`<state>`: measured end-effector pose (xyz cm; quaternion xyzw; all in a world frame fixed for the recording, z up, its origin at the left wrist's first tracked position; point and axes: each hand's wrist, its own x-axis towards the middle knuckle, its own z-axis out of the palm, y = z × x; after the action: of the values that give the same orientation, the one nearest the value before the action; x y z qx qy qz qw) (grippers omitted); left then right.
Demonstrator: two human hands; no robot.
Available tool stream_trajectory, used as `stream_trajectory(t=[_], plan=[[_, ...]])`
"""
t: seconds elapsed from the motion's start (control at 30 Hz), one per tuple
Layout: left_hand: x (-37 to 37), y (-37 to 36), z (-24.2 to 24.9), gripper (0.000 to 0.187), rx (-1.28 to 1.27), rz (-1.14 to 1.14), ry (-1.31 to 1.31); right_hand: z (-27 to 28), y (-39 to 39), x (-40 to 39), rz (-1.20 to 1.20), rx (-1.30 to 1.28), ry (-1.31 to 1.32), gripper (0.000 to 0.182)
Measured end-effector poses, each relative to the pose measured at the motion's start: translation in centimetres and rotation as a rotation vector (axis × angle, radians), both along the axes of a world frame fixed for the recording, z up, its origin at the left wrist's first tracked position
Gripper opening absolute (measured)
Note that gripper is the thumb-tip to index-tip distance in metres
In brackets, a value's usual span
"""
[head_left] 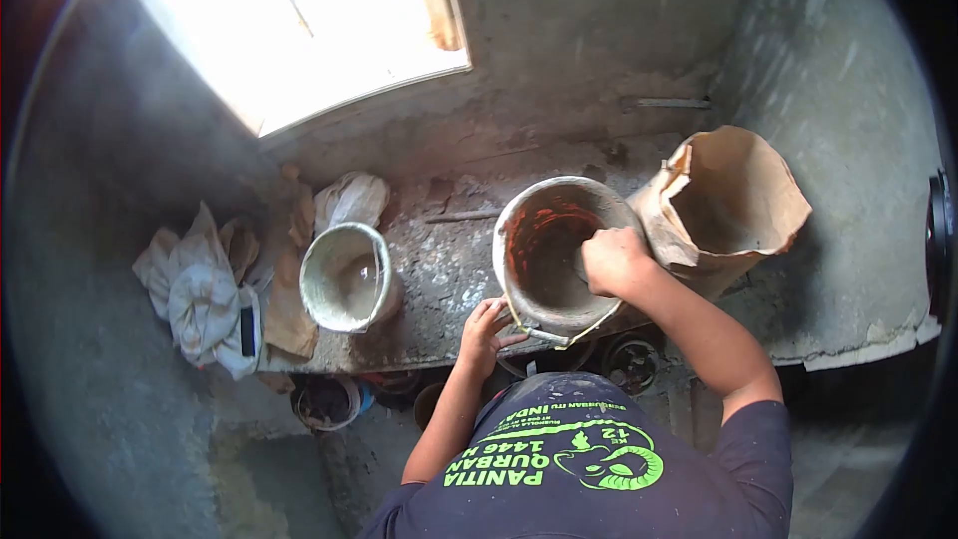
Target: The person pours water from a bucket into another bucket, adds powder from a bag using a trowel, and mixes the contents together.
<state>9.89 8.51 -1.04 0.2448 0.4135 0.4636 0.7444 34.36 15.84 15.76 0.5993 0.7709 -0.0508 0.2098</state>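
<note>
A large bucket (509,230) stands on the ledge in front of me, with reddish stains on its inner wall and grey material inside. My right hand (614,262) reaches over its right side, fingers curled closed. A small dark edge shows by the fist, but what it grips is mostly hidden. My left hand (484,334) is at the bucket's near left side, fingers apart, touching or almost touching the outer wall beside the handle grip (547,336). Right of the bucket stands an open brown paper sack (664,215), close to my right wrist.
A smaller pale bucket (311,279) stands to the left, with white sacks (200,299) beyond it. A stick (464,216) lies on the dusty ledge (439,269). Below the ledge are more containers (329,404). A bright window (329,30) opens in the wall.
</note>
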Motion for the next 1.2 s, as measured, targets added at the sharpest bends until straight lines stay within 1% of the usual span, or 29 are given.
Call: stream_trajectory(t=[0.03,0.17,0.23,0.3,0.37,0.43,0.47,0.57,0.63,0.67,0.7,0.77,0.8,0.83,0.87,0.9,0.93,0.97,1.03,1.07,1.1,1.17,1.2], plan=[[-0.8,-0.5,0.3,0.034,0.014,0.022,-0.049,-0.2,-0.3,0.3,-0.027,0.007,0.008,0.020],[-5.5,-2.9,-1.3,0.034,-0.061,0.106,-0.054,-0.9,-2.1,1.5,-0.031,0.020,-0.018,0.020],[-7.6,-4.3,-1.9,0.035,-0.089,0.200,-0.023,-0.8,-2.9,1.3,-0.050,0.013,-0.044,0.025],[-9.6,-5.5,-2.5,0.036,-0.186,0.346,-0.033,-1.3,-3.4,1.4,-0.055,0.039,-0.031,0.031],[-11.2,-6.5,-2.4,0.040,-0.205,0.467,-0.050,-1.2,-3.7,0.7,-0.051,0.039,-0.016,0.029],[-12.6,-7.2,-2.3,0.042,-0.156,0.544,-0.061,-1.2,-4.0,0.4,-0.138,0.022,0.045,0.027],[-13.3,-7.4,-2.0,0.043,-0.160,0.596,-0.075,-0.8,-4.2,-0.1,-0.159,0.009,0.066,0.029],[-14.9,-7.3,-1.5,0.045,-0.123,0.682,-0.028,-1.6,-5.0,-0.7,-0.197,0.071,0.134,0.031],[-15.7,-6.7,-1.2,0.046,-0.111,0.720,-0.025,-4.1,-4.8,0.5,0.089,0.023,0.152,0.030],[-16.0,-6.4,-0.9,0.046,-0.107,0.715,-0.010,-4.4,-5.2,0.7,0.187,0.007,0.144,0.031],[-16.3,-6.1,-0.6,0.046,-0.107,0.705,0.007,-3.1,-5.8,0.2,0.376,0.011,0.045,0.031],[-16.9,-5.3,-0.5,0.048,-0.098,0.705,0.027,-6.1,-6.7,0.9,0.095,0.140,0.322,0.029],[-17.3,-4.9,-0.5,0.051,-0.099,0.710,0.046,-6.9,-7.0,0.8,-0.020,0.207,0.408,0.027],[-17.7,-4.6,-0.4,0.054,-0.092,0.703,0.042,-7.2,-7.3,1.5,-0.037,0.210,0.405,0.027],[-18.1,-4.5,-0.2,0.055,-0.087,0.697,0.053,-7.3,-7.8,2.0,-0.074,0.195,0.456,0.027],[-18.6,-4.2,0.1,0.057,-0.077,0.691,0.063,-5.7,-8.1,1.7,-0.110,0.185,0.510,0.027],[-19.1,-3.8,0.2,0.060,-0.098,0.700,0.098,-2.7,-8.8,0.7,-0.207,0.168,0.521,0.025],[-19.6,-3.4,0.1,0.061,-0.110,0.728,0.109,-3.3,-9.0,0.8,-0.225,0.176,0.522,0.025],[-20.8,-2.5,-0.8,0.061,-0.102,0.740,0.109,-4.6,-9.4,1.1,-0.374,0.262,0.686,0.025],[-21.2,-2.2,-1.1,0.060,-0.076,0.713,0.093,-4.3,-9.6,1.1,-0.272,0.303,0.726,0.028],[-21.0,-1.9,-1.0,0.060,-0.070,0.695,0.098,-4.9,-9.7,1.1,-0.290,0.312,0.729,0.028],[-20.4,-1.1,-0.6,0.062,-0.040,0.798,0.037,-6.8,-9.7,1.1,-0.401,0.323,0.753,0.033],[-20.2,-0.9,-0.1,0.064,-0.055,0.823,0.005,-6.9,-9.7,0.9,-0.410,0.328,0.737,0.033]])
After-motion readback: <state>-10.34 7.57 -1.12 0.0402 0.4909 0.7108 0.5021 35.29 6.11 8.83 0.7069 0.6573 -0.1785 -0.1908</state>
